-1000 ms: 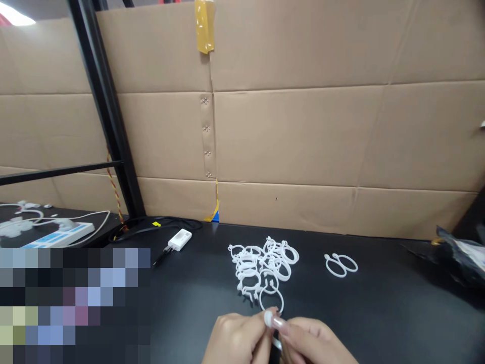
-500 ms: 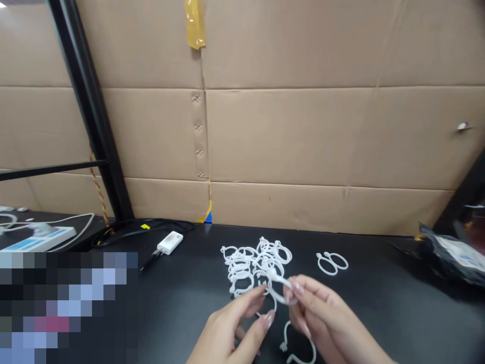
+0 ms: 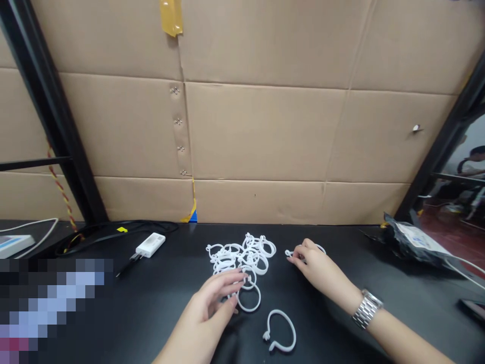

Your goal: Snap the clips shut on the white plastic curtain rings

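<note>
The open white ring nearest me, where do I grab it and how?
Probably pinch the rounded right side of the open white ring, coming from the right. It lies flat on the black table, with its gap and both ends on the left, so that smooth curve looks easier to grip.

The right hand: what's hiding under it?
White ring parts poke out on both sides of the right hand. The hand covers the middle, so how many rings can't be seen.

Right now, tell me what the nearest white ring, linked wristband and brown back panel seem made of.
Nearest white ring: probably plastic, satin; smooth, with moulded-looking ends.
Linked wristband: likely metal, polished; silvery links catch light.
Brown back panel: cardboard, it seems, matte; straight fold creases.
</note>
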`<state>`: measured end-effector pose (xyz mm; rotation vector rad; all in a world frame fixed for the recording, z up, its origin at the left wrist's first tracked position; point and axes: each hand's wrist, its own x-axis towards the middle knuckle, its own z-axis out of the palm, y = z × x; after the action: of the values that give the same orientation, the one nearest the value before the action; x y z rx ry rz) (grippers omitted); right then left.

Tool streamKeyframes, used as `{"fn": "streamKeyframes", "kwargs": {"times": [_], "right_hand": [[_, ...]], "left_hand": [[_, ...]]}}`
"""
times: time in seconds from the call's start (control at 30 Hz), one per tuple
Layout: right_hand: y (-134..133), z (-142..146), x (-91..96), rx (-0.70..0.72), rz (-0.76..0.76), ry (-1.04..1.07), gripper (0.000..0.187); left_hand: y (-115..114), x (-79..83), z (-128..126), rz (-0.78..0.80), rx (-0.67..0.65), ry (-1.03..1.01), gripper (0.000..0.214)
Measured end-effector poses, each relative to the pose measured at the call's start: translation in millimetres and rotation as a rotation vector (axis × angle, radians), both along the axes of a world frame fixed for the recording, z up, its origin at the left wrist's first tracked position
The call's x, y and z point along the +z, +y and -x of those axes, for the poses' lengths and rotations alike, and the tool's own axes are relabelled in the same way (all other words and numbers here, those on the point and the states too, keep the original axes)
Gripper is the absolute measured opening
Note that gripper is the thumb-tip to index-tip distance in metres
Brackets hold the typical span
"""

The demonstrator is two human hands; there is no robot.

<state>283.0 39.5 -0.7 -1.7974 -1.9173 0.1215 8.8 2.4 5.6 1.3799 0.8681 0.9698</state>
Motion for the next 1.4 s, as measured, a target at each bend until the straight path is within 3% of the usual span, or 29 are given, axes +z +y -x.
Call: {"fn": "streamKeyframes", "kwargs": {"times": [0.13, 0.27, 0.37, 0.8, 0.9, 1.07, 1.23, 1.4], "right_hand": [[-10.7, 13.5, 11.6, 0.098, 0.049, 0.03, 0.019], [-28.0, 32.4, 23.1, 0.389, 0.274, 0.089, 0.019], [-36.8, 40.1, 24.1, 0.485, 0.392, 0.113, 0.02], [-42.3, 44.7, 15.5, 0.458, 0.414, 0.189, 0.009], [-43.7, 44.4, 18.0, 0.452, 0.423, 0.246, 0.005], [-39.1, 44.3, 22.1, 0.427, 0.503, 0.43, 0.002], [-30.3, 46.8, 26.2, 0.392, 0.544, 0.634, 0.013], [-26.9, 46.6, 22.6, 0.318, 0.472, 0.707, 0.018]], "left_hand": [[1.1, 1.2, -1.0, -0.006, 0.021, 0.006, 0.031], [-0.4, 1.8, -0.4, 0.005, 0.0, 0.029, 0.03], [-1.7, 3.0, -0.3, -0.014, -0.01, 0.045, 0.028], [-4.2, 7.4, -0.1, -0.007, -0.005, 0.04, 0.025], [-3.4, 10.1, 0.9, 0.108, -0.023, -0.069, 0.028], [2.7, 15.0, 5.7, 0.499, -0.228, -0.475, 0.05], [5.8, 14.3, 8.3, 0.525, -0.227, -0.512, 0.054], [4.8, 13.8, 7.6, 0.503, -0.201, -0.497, 0.051]]}}
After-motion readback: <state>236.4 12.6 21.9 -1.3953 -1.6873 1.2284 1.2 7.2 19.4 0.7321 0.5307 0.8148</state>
